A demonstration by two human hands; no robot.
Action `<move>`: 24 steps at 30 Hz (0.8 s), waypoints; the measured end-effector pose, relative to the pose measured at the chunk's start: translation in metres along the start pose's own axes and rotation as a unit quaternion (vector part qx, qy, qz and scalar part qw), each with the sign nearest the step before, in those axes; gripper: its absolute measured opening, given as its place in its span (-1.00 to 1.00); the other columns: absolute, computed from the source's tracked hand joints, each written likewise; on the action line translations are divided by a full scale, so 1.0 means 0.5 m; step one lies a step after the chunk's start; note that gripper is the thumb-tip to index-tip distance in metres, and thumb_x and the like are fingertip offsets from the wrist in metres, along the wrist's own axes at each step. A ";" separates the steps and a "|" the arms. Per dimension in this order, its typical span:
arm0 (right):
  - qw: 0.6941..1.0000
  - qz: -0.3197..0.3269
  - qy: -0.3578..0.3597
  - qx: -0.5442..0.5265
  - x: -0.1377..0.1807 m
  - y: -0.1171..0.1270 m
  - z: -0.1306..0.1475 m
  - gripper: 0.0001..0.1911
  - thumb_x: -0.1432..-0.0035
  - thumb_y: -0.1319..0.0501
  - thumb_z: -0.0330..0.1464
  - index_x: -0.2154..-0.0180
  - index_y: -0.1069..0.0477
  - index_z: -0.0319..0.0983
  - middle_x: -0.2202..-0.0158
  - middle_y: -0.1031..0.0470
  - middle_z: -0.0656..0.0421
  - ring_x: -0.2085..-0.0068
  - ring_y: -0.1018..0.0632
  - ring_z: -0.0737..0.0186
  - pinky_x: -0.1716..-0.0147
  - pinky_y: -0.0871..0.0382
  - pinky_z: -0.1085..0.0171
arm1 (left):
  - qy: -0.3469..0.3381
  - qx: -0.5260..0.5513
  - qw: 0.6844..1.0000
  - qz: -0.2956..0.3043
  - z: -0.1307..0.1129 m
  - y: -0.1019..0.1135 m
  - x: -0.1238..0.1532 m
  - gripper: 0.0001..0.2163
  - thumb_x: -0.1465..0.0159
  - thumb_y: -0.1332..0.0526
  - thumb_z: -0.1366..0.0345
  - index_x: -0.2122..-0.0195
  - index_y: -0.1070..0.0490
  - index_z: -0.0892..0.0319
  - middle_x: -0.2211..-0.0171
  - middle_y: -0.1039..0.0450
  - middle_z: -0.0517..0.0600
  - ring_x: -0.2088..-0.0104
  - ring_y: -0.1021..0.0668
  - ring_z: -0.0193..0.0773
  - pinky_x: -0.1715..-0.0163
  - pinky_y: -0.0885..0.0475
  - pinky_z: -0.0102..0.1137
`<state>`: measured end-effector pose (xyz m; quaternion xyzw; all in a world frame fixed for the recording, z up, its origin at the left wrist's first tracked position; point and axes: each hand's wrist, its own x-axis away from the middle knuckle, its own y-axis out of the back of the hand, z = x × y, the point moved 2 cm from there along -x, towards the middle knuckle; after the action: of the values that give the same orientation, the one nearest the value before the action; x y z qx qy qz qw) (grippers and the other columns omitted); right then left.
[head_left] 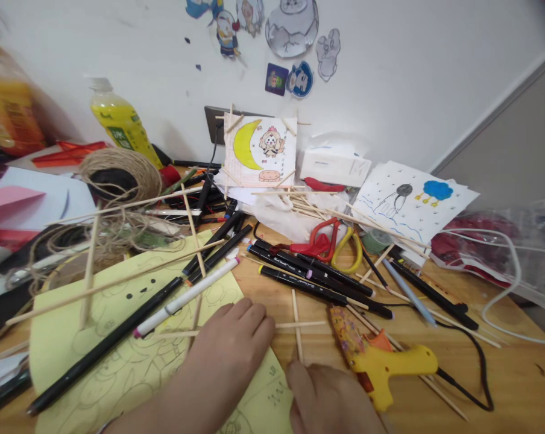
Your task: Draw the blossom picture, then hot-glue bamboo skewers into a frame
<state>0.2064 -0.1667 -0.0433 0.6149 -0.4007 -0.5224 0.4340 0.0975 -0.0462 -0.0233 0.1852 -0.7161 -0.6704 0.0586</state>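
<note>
My left hand (239,337) is closed over a thin wooden stick (302,325) that lies crosswise and pokes out on both sides of the fist. At the lower middle, my right hand (327,395) has its fingers curled at the near end of a second wooden stick (296,307), which crosses the first one. Whether the two sticks are joined cannot be seen. A yellow sheet with pencil drawings (96,361) lies beneath my left arm. To the right of my right hand rests a yellow glue gun (399,364) with a speckled end.
Markers (308,283), red-handled scissors (329,241) and yellow-handled ones (351,253) crowd the wooden table. Twine (132,175) and a yellow bottle (123,123) stand at left. A stick-framed moon drawing (263,150) leans on the wall. A black cord (483,367) trails from the glue gun.
</note>
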 end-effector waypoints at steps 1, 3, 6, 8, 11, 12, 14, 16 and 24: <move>1.000 -0.003 0.001 -0.004 0.000 0.001 0.000 -0.88 -0.18 -0.02 -0.48 0.39 -0.25 -0.23 0.69 -0.39 0.23 0.68 -0.40 0.28 0.66 -0.05 0.30 | -0.001 0.000 1.000 -0.002 0.000 0.000 -0.001 -0.91 -0.20 -0.12 0.47 0.41 -0.30 0.16 0.41 -0.36 -0.01 0.42 -0.36 -0.17 0.47 -0.29 -0.29; 1.000 0.001 0.003 -0.010 0.000 0.003 -0.001 -0.87 -0.18 0.00 -0.49 0.40 -0.24 -0.22 0.68 -0.39 0.23 0.68 -0.40 0.29 0.66 -0.04 0.31 | -0.001 -0.003 1.000 -0.009 0.000 0.000 -0.001 -0.91 -0.19 -0.13 0.47 0.42 -0.30 0.16 0.41 -0.36 -0.01 0.42 -0.35 -0.16 0.48 -0.29 -0.28; 1.000 0.022 -0.002 -0.009 0.000 0.003 -0.002 -0.87 -0.18 0.00 -0.49 0.40 -0.23 -0.22 0.68 -0.39 0.22 0.67 -0.40 0.29 0.66 -0.03 0.31 | -0.003 -0.008 1.000 -0.023 0.000 -0.003 0.001 -0.91 -0.18 -0.14 0.47 0.42 -0.30 0.15 0.42 -0.35 -0.02 0.42 -0.35 -0.16 0.49 -0.28 -0.29; 1.000 0.030 -0.006 -0.004 0.001 0.002 -0.002 -0.88 -0.18 0.00 -0.48 0.40 -0.23 -0.22 0.69 -0.39 0.23 0.67 -0.39 0.29 0.66 -0.01 0.30 | -0.004 -0.008 1.000 -0.024 0.000 -0.004 0.002 -0.91 -0.17 -0.15 0.47 0.41 -0.31 0.15 0.42 -0.36 -0.02 0.42 -0.35 -0.16 0.48 -0.28 -0.29; 1.000 0.029 -0.010 -0.004 0.003 0.001 -0.003 -0.89 -0.18 0.00 -0.47 0.39 -0.22 -0.22 0.68 -0.39 0.24 0.67 -0.39 0.30 0.66 0.00 0.30 | -0.005 -0.006 1.000 -0.013 0.001 -0.005 0.002 -0.92 -0.17 -0.15 0.48 0.39 -0.32 0.16 0.40 -0.36 -0.02 0.39 -0.36 -0.14 0.46 -0.30 -0.27; 1.000 0.028 -0.011 -0.005 0.003 0.000 -0.003 -0.88 -0.18 0.00 -0.47 0.39 -0.22 -0.21 0.69 -0.39 0.24 0.67 -0.39 0.30 0.66 0.00 0.31 | -0.004 -0.006 1.000 -0.009 0.000 -0.005 0.002 -0.92 -0.17 -0.15 0.48 0.39 -0.32 0.16 0.40 -0.36 -0.01 0.39 -0.36 -0.14 0.46 -0.29 -0.26; 0.999 0.029 -0.014 -0.009 0.005 -0.001 -0.003 -0.88 -0.18 0.00 -0.48 0.40 -0.21 -0.21 0.69 -0.38 0.25 0.67 -0.39 0.31 0.66 0.00 0.31 | -0.001 -0.006 1.000 0.000 0.000 -0.005 0.001 -0.92 -0.17 -0.16 0.47 0.39 -0.32 0.15 0.39 -0.36 -0.01 0.38 -0.36 -0.14 0.45 -0.29 -0.26; 0.999 0.032 -0.015 -0.013 0.006 -0.002 -0.003 -0.88 -0.16 0.00 -0.50 0.41 -0.20 -0.20 0.69 -0.38 0.26 0.67 -0.39 0.31 0.66 0.01 0.30 | 0.001 -0.009 1.000 0.007 0.000 -0.004 0.001 -0.93 -0.16 -0.18 0.46 0.38 -0.33 0.15 0.38 -0.36 -0.02 0.37 -0.36 -0.14 0.44 -0.29 -0.26; 0.999 0.031 -0.018 -0.026 0.005 -0.002 -0.005 -0.85 -0.16 0.02 -0.53 0.41 -0.18 -0.20 0.69 -0.37 0.26 0.68 -0.37 0.32 0.65 0.03 0.30 | 0.003 -0.017 1.000 0.018 -0.002 -0.003 -0.001 -0.90 -0.15 -0.23 0.46 0.38 -0.33 0.14 0.37 -0.38 -0.05 0.36 -0.37 -0.16 0.44 -0.31 -0.30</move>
<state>0.2092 -0.1687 -0.0447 0.5812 -0.4139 -0.5297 0.4586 0.0987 -0.0468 -0.0247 0.1731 -0.7075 -0.6808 0.0766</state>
